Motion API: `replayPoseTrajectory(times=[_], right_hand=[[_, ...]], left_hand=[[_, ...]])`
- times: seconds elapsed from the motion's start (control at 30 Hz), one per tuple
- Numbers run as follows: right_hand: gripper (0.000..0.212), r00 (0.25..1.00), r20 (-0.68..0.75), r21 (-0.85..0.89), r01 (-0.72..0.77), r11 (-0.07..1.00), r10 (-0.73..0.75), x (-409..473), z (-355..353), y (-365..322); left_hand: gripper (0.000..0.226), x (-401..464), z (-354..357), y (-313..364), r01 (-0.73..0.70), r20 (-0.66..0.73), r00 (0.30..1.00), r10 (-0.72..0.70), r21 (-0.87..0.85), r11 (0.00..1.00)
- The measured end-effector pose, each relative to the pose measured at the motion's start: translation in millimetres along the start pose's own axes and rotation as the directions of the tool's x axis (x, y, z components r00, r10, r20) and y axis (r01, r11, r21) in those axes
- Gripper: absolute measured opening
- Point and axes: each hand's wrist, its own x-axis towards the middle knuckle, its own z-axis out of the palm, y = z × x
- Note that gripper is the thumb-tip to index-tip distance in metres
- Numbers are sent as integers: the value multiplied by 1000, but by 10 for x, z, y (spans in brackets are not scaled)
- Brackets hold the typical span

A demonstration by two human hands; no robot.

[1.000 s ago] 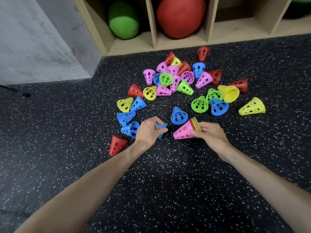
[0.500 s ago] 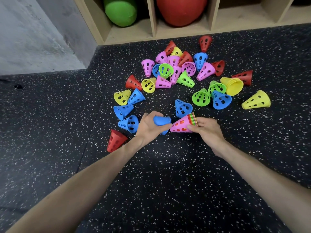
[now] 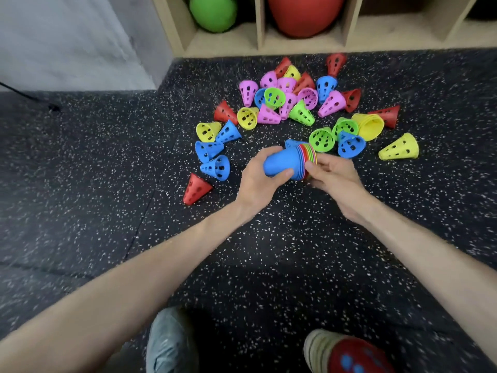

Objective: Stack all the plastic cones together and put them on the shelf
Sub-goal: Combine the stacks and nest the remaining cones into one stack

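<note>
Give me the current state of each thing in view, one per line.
Cone stack: nested, blue outermost, held on its side above the floor.
Left hand: closed around the stack's narrow end.
Right hand: gripping the stack's rim end.
Loose cones: scattered unstacked, most tipped over.
Yellow cones: nested, lying sideways.
Red cone: lying alone, nearest the left arm.
Shelf: holds a green ball and a red ball, no cones.
</note>
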Motion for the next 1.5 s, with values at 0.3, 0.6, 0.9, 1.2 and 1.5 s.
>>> replayPoseTrajectory(times=[0.3, 0.6, 0.9, 1.2, 1.5], right_hand=[[14, 984, 100, -34, 148, 988, -144, -1331, -210, -1234], [49, 945, 80, -252, 326, 911, -316, -2524, -270, -1658], [39, 962, -9, -273, 259, 927, -271, -3090, -290, -1015], [32, 986, 9, -155, 168, 974, -169, -3225, -324, -504], [31, 998, 14, -119, 69, 990, -68, -3216, -410, 14]], left_hand=[[47, -1314, -855, 1499, -275, -22, 959, 282, 162, 948], [52, -2257, -1080, 2032, -322, -96, 944, 316, -54, 945], [45, -2739, -607, 1906, -263, -113, 964, 240, -294, 919], [43, -2795, -259, 1651, -274, -88, 961, 261, -221, 936], [49, -2917, -46, 1332, -238, 20, 970, 244, -155, 959]])
